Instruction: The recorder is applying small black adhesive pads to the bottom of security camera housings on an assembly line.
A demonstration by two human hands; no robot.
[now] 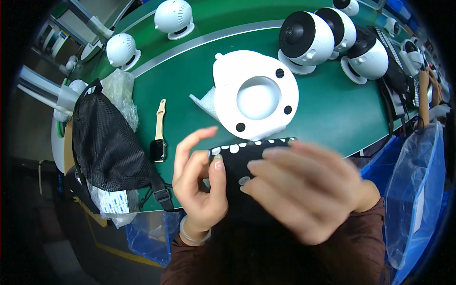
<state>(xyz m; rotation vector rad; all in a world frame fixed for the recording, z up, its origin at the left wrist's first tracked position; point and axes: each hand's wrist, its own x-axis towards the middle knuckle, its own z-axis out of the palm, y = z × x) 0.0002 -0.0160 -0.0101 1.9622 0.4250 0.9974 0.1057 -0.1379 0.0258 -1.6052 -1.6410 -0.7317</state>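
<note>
A black sheet (232, 164) with a row of white round spots along its far edge is in my left hand (199, 183). The thumb lies on top of the sheet, and the index finger is raised off it. Over the sheet's right part is my right hand (308, 190), blurred by motion, its fingertips close to a small greyish round spot (244, 180). Whether those fingers grip anything cannot be made out. Just beyond the sheet, a white device (228, 102) lies with its round base facing up. Three black round pads (280, 73) sit on the base ring.
Several white ball-shaped cameras (311, 40) stand at the back right, two more (173, 19) at the back left. A watch (158, 149), a black mesh bag (104, 142) and clear plastic wrap (121, 95) lie left. Blue lined bins (413, 190) flank the table; another person's arm (424, 97) shows far right.
</note>
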